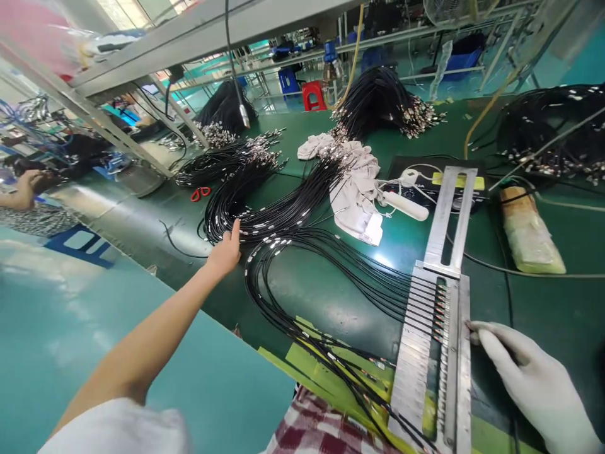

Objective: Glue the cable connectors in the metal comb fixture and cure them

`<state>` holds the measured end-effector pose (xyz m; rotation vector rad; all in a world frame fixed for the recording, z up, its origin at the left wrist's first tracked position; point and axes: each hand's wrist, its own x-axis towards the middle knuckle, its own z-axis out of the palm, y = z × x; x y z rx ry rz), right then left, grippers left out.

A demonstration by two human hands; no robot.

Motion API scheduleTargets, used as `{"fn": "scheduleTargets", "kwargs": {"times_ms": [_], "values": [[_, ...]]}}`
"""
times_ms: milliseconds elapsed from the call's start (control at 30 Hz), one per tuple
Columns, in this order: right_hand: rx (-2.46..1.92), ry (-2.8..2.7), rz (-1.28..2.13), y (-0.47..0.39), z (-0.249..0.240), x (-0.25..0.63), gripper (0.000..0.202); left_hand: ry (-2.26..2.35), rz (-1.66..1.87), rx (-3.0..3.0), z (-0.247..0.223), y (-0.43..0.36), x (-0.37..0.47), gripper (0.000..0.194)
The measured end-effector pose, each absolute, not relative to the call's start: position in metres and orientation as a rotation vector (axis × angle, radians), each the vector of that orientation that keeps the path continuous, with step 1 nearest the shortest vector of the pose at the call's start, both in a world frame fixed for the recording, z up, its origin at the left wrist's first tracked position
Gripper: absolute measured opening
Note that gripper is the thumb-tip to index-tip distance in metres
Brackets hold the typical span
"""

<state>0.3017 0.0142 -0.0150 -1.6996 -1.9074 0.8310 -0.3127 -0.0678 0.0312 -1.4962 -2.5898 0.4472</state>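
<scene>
My bare left hand rests at the near edge of a large bundle of black cables, index finger stretched out over it. Its other fingers are partly curled, and anything under them is hidden. White-gloved, my right hand has thumb and fingertips together against the right edge of a long metal fixture. Several black cables lie side by side across the fixture's upper slots, their coloured wire ends in its middle channel. More loose cables run below, over yellow-green tape on the table's front edge.
Behind the bundle lie a crumpled white cloth, a white-handled tool and red scissors. A taped block is at the right. Cable piles stand at the back. Another person's arm shows far left.
</scene>
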Motion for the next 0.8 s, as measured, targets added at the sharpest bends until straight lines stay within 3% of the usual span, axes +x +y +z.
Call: {"fn": "scheduleTargets", "kwargs": {"times_ms": [200,400,600,733,800], "values": [[-1.807,-1.784,0.807,0.015,-0.011,0.296,0.023,-2.595,0.454,-1.517,0.031,-0.019,-0.364,0.081],[-1.766,-1.858,0.809,0.013,-0.005,0.293,0.034,-2.61,0.362,-1.543,0.049,-0.013,-0.372,0.036],[-1.635,-1.943,0.759,0.01,-0.015,0.297,0.036,-2.46,0.298,-1.881,0.079,-0.028,-0.296,0.033],[-1.647,-1.935,0.77,0.01,-0.017,0.297,0.037,-2.131,0.285,-2.703,0.07,-0.072,-0.232,0.032],[-1.643,-1.931,0.79,0.01,-0.016,0.297,0.037,-1.947,0.358,-2.818,0.062,-0.091,-0.215,0.034]]}}
